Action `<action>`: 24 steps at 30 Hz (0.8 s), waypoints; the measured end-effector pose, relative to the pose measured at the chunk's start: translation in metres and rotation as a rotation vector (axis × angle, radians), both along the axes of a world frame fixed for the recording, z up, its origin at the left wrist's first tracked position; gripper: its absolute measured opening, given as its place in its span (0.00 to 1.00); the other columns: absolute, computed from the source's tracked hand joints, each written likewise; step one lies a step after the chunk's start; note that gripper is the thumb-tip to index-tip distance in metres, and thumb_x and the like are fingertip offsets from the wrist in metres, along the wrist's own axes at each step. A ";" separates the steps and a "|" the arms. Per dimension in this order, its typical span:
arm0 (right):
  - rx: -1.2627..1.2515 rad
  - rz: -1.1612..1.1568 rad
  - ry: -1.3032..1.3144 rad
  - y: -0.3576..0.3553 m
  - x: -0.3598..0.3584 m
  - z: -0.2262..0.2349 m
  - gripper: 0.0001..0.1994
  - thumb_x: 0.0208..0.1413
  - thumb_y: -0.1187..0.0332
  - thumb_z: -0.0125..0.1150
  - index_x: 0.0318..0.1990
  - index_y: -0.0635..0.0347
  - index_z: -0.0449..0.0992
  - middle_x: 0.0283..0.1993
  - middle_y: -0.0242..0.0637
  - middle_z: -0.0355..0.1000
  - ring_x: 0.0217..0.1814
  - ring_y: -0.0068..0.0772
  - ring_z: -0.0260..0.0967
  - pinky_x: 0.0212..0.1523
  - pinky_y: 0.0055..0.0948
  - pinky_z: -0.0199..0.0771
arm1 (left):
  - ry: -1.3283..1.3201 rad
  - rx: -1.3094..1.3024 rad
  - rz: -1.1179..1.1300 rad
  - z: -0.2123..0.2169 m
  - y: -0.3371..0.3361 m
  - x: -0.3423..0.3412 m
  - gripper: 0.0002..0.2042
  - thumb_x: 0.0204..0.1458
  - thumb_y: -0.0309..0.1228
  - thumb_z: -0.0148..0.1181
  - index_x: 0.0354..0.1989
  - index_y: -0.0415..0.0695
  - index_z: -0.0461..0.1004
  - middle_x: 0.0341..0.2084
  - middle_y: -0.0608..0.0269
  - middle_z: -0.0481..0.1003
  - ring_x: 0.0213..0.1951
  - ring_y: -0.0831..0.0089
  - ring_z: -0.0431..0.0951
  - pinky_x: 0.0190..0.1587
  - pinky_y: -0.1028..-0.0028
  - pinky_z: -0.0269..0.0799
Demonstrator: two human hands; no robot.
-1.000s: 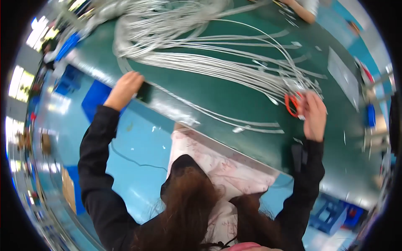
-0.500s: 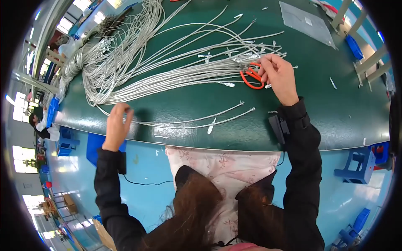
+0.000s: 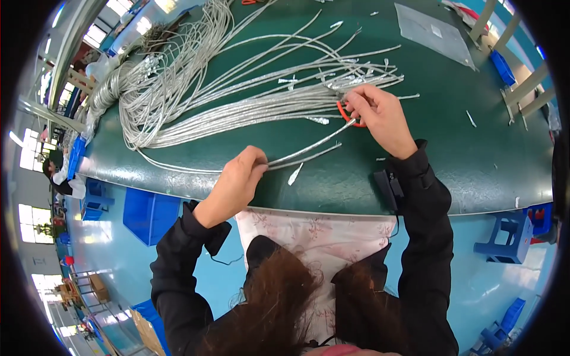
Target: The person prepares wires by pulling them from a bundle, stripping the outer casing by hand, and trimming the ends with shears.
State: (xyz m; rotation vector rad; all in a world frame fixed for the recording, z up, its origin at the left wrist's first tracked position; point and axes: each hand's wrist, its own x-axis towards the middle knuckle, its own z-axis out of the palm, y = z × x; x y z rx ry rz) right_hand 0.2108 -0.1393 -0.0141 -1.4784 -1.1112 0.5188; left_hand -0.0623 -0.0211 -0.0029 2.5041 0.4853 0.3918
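Note:
My left hand [image 3: 237,181] is closed around thin silvery cables [image 3: 190,170] near the table's front edge, and the cables run on past its fingers to the right. One cable of this pair rises toward my right hand [image 3: 380,115], its tip at the fingers; whether they pinch it too I cannot tell. Closed in the right hand are scissors with orange-red handles [image 3: 340,110], mostly covered by the fingers. Behind both hands a thick bundle of silvery cables [image 3: 237,113] lies across the table. Its ends fan out beside the scissors.
The dark green table [image 3: 451,160] has a curved front edge. Small foil scraps [image 3: 295,174] lie about on it. At the far right rests a clear plastic bag [image 3: 433,32]; a coiled cable mass [image 3: 110,92] sits far left. Blue stools [image 3: 504,237] stand on the floor.
My left hand has slid right along the separate cables and gripped them. One cable's end has been raised to my right hand, which has shifted slightly left and nearer with the scissors.

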 end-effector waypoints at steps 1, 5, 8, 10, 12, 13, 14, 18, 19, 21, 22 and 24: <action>0.001 0.005 0.048 -0.002 0.000 0.002 0.08 0.60 0.70 0.52 0.38 0.66 0.74 0.28 0.30 0.71 0.27 0.15 0.64 0.27 0.15 0.65 | -0.062 -0.097 0.027 0.006 -0.001 0.007 0.04 0.51 0.22 0.54 0.34 0.36 0.69 0.28 0.52 0.71 0.31 0.56 0.72 0.34 0.67 0.67; 0.021 0.037 0.272 -0.010 0.012 -0.007 0.09 0.59 0.70 0.53 0.40 0.68 0.74 0.30 0.32 0.72 0.29 0.16 0.65 0.29 0.17 0.67 | -0.240 -0.245 0.028 0.030 -0.002 0.052 0.04 0.53 0.22 0.52 0.34 0.35 0.70 0.26 0.55 0.72 0.28 0.65 0.72 0.32 0.72 0.66; 0.043 0.149 0.384 -0.007 -0.002 0.002 0.09 0.59 0.71 0.53 0.42 0.68 0.73 0.30 0.32 0.72 0.29 0.16 0.66 0.30 0.17 0.68 | -0.307 -0.156 -0.030 0.038 0.000 0.081 0.05 0.55 0.22 0.51 0.35 0.34 0.71 0.26 0.61 0.72 0.28 0.78 0.70 0.32 0.79 0.66; 0.053 0.173 0.436 -0.010 -0.005 0.008 0.09 0.59 0.71 0.53 0.42 0.68 0.73 0.31 0.32 0.73 0.30 0.17 0.66 0.31 0.17 0.68 | -0.265 -0.212 -0.089 0.036 0.001 0.099 0.06 0.55 0.23 0.52 0.37 0.34 0.71 0.25 0.62 0.72 0.28 0.79 0.70 0.31 0.79 0.66; 0.136 0.160 0.524 -0.009 -0.008 0.007 0.09 0.59 0.71 0.53 0.43 0.68 0.73 0.31 0.33 0.73 0.30 0.17 0.67 0.32 0.17 0.68 | -0.239 -0.242 -0.120 0.028 0.004 0.111 0.06 0.55 0.24 0.52 0.37 0.34 0.72 0.25 0.62 0.72 0.28 0.80 0.70 0.30 0.80 0.66; 0.174 0.153 0.570 -0.009 -0.008 0.006 0.10 0.59 0.71 0.53 0.44 0.67 0.73 0.32 0.33 0.73 0.30 0.17 0.67 0.32 0.17 0.68 | -0.264 -0.304 -0.138 0.021 0.005 0.116 0.06 0.55 0.24 0.52 0.36 0.34 0.72 0.23 0.62 0.72 0.26 0.79 0.69 0.29 0.79 0.65; 0.167 0.149 0.569 -0.008 -0.008 0.005 0.10 0.59 0.71 0.53 0.44 0.67 0.73 0.32 0.33 0.73 0.30 0.17 0.67 0.32 0.17 0.68 | -0.288 -0.369 -0.151 0.015 0.005 0.119 0.05 0.55 0.24 0.53 0.35 0.34 0.72 0.22 0.61 0.71 0.24 0.78 0.68 0.28 0.77 0.64; 0.111 0.093 0.557 -0.004 -0.012 0.002 0.09 0.59 0.72 0.53 0.44 0.67 0.74 0.32 0.33 0.73 0.30 0.17 0.67 0.32 0.17 0.68 | -0.277 -0.597 -0.144 -0.003 0.015 0.120 0.06 0.55 0.25 0.52 0.33 0.35 0.72 0.20 0.64 0.70 0.23 0.81 0.67 0.27 0.78 0.63; 0.093 0.079 0.543 -0.003 -0.012 0.002 0.09 0.59 0.72 0.53 0.43 0.67 0.74 0.32 0.33 0.73 0.30 0.17 0.67 0.32 0.17 0.68 | -0.263 -0.675 -0.141 -0.008 0.018 0.123 0.06 0.55 0.26 0.52 0.32 0.35 0.72 0.20 0.66 0.70 0.23 0.83 0.66 0.27 0.78 0.63; 0.051 0.056 0.515 0.000 -0.015 0.002 0.08 0.59 0.72 0.53 0.42 0.66 0.74 0.32 0.32 0.73 0.30 0.17 0.67 0.32 0.17 0.67 | -0.214 -0.703 -0.155 -0.008 0.020 0.123 0.07 0.56 0.27 0.51 0.32 0.36 0.72 0.20 0.68 0.70 0.24 0.84 0.66 0.28 0.80 0.63; 0.028 0.056 0.511 0.002 -0.017 0.000 0.08 0.59 0.72 0.53 0.42 0.66 0.74 0.32 0.32 0.73 0.30 0.17 0.67 0.32 0.17 0.67 | -0.157 -0.712 -0.173 -0.006 0.020 0.122 0.07 0.57 0.27 0.51 0.33 0.36 0.72 0.21 0.69 0.70 0.25 0.84 0.67 0.29 0.81 0.63; 0.037 0.023 0.491 0.007 -0.021 -0.003 0.08 0.59 0.71 0.54 0.41 0.66 0.74 0.31 0.32 0.73 0.30 0.17 0.67 0.31 0.16 0.66 | -0.113 -0.738 -0.188 -0.011 0.022 0.119 0.07 0.58 0.28 0.51 0.33 0.37 0.72 0.22 0.71 0.70 0.27 0.85 0.67 0.30 0.83 0.63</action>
